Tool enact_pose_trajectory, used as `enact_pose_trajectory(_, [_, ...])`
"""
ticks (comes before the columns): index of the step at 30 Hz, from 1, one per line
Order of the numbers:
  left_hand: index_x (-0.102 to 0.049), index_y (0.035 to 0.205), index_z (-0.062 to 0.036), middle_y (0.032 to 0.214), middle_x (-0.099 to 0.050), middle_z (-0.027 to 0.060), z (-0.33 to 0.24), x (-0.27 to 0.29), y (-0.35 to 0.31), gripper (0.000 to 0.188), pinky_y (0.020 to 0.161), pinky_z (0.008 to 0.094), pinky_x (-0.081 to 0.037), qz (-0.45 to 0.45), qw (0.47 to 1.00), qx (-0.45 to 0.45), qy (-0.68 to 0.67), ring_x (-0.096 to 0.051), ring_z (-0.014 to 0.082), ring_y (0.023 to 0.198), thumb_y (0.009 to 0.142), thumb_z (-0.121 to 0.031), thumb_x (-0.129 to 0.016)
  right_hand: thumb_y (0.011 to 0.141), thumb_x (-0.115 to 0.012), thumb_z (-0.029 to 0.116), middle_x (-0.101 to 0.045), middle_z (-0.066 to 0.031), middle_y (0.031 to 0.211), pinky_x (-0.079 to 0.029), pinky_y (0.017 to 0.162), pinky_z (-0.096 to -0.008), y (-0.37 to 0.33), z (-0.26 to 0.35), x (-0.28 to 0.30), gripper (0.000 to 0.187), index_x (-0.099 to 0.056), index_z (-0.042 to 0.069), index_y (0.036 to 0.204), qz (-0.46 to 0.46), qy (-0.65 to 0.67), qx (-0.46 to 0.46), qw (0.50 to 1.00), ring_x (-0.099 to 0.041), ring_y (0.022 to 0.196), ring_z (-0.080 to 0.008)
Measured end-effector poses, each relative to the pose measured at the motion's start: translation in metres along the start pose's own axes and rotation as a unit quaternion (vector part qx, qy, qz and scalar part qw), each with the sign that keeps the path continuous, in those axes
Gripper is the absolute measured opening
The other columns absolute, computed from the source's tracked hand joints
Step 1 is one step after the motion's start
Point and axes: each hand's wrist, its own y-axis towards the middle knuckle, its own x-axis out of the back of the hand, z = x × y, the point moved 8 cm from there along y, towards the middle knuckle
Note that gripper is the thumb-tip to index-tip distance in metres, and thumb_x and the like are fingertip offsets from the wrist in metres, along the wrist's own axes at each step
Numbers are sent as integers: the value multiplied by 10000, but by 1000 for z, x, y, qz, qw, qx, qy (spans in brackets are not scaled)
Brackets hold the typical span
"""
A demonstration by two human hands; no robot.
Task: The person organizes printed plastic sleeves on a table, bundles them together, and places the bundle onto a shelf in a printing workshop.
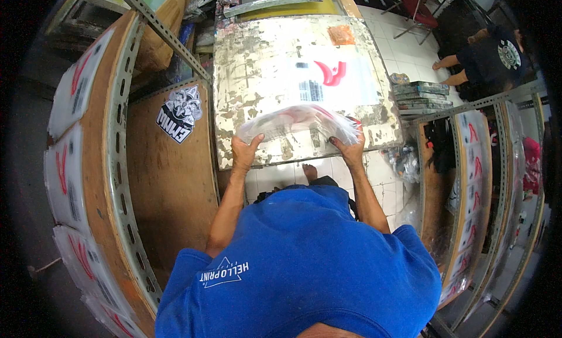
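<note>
A bundle of clear plastic bags (pixel 293 122) arches between my two hands over the near edge of a worn, paint-flaked table (pixel 257 63). My left hand (pixel 246 150) grips its left end, thumb on top. At the other end my right hand (pixel 350 149) is closed on the bundle, where many thin layers fan out. Faint red and dark print shows through the plastic, blurred by motion. Just beyond lies a flat clear bag (pixel 354 80) with a red mark and a dark printed block.
An orange patch (pixel 341 35) sits near the table's far right corner. Printed bags line a wooden shelf (pixel 99 180) on a metal frame at left, and more bags (pixel 475 162) lie at right. Stacked frames (pixel 422 95) stand beyond the table; another person (pixel 494 57) is at far right.
</note>
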Motion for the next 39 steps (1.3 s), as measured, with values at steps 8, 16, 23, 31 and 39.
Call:
enact_pose_trajectory(8, [-687, 1064, 16, 980, -714, 86, 4, -4, 4, 246, 840, 287, -495, -31, 996, 57, 63, -642, 149, 903, 883, -149, -708, 776, -759, -3, -655, -55, 912, -507, 793, -278, 8, -18, 5, 276, -613, -8, 1010, -2, -45, -37, 998, -619, 854, -133])
enact_pose_trajectory(16, [-684, 1094, 13, 1031, -713, 100, 23, -11, 0, 249, 861, 280, -490, -15, 997, 36, 73, -649, 153, 929, 886, -122, -694, 728, -780, -12, -656, -70, 925, -510, 790, -279, 3, -20, 9, 378, -602, -4, 1061, 22, -104, 35, 994, -629, 861, -143])
enact_pose_trajectory(23, [-676, 1056, 51, 898, -717, 114, -1, -19, 24, 310, 750, 317, -513, -27, 983, 77, 162, -654, 155, 800, 863, -191, -693, 728, -821, 75, -720, -99, 840, -529, 696, -319, 40, -31, 27, 263, -702, -18, 944, 7, -94, -80, 992, -658, 735, -159])
enact_pose_trajectory(31, [-645, 1087, 59, 936, -699, 102, 31, -83, 129, 268, 737, 308, -516, 67, 981, 136, 117, -639, 159, 818, 845, -47, -683, 692, -804, 9, -716, -119, 875, -540, 682, -313, 168, -19, 45, 355, -659, -50, 1010, 76, -110, -174, 976, -669, 732, -180])
enact_pose_trajectory(39, [-683, 1044, 28, 938, -717, 129, 53, -122, 185, 256, 781, 344, -499, 44, 977, 164, 131, -652, 206, 844, 821, -96, -704, 677, -825, 53, -714, -120, 865, -531, 673, -309, 236, -63, 59, 362, -666, -47, 987, 74, -146, -211, 964, -663, 716, -180])
